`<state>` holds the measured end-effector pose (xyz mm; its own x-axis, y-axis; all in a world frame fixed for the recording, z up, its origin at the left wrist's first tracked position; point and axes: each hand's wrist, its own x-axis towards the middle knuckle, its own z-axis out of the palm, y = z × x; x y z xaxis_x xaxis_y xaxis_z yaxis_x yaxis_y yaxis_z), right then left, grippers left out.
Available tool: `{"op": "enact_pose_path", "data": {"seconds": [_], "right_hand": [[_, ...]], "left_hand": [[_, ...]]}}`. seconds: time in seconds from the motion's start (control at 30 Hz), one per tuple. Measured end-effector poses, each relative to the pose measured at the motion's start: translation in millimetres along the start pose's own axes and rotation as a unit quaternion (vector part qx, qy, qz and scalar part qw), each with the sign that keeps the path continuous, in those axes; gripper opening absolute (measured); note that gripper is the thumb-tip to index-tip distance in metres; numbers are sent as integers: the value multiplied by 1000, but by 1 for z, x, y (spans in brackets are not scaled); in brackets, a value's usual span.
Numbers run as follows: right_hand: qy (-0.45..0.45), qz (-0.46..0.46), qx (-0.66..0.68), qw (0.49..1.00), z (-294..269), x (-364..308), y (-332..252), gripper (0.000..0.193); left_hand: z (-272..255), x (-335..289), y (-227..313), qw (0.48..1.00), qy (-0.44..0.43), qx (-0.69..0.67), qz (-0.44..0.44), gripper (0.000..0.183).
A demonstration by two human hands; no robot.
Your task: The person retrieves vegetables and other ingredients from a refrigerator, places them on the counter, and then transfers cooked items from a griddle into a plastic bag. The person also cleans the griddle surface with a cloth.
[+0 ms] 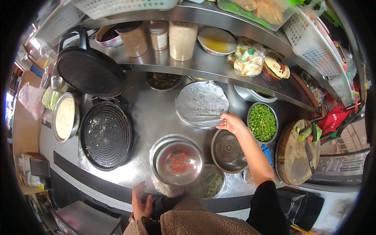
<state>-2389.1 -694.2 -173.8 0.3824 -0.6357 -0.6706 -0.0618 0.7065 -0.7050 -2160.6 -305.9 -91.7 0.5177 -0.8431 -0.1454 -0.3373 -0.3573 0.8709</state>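
My right hand (231, 122) reaches across the counter and pinches the near right edge of clear plastic film (201, 98). The film covers a round metal bowl, wrinkled and gathered toward my fingers; what lies under it is hard to make out. Low at the left, by the counter's front edge, my left hand (142, 203) is slightly blurred, its fingers apart and holding nothing. Between my hands, a steel bowl (166, 175) with chopped red bits sits over a larger bowl. Just below my right wrist is a dark round metal pan (229, 150).
An electric griddle (105, 135) with raised lid (90, 71) stands left, beside a flour bowl (74, 121). At the right are chopped greens (262, 122) and a round chopping board (288, 156) with a knife (309, 156). A shelf (156, 62) holding jars overhangs the back.
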Motion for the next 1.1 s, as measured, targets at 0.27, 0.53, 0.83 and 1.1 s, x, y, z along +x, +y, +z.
{"op": "enact_pose_path", "data": {"seconds": [0.27,0.53,0.83,1.1], "right_hand": [[24,23,93,995,16,-59,7,12],[114,-90,157,977,10,-200,56,23],[228,-126,232,937,35,-389,243,32],[284,-47,290,913,87,-486,406,41]], "left_hand": [[-15,-23,-15,999,16,-44,7,40],[-41,-49,-96,986,-28,-160,-39,21],[-17,-102,-224,967,-254,-18,33,20],[53,-111,-261,943,-311,18,113,41]]}}
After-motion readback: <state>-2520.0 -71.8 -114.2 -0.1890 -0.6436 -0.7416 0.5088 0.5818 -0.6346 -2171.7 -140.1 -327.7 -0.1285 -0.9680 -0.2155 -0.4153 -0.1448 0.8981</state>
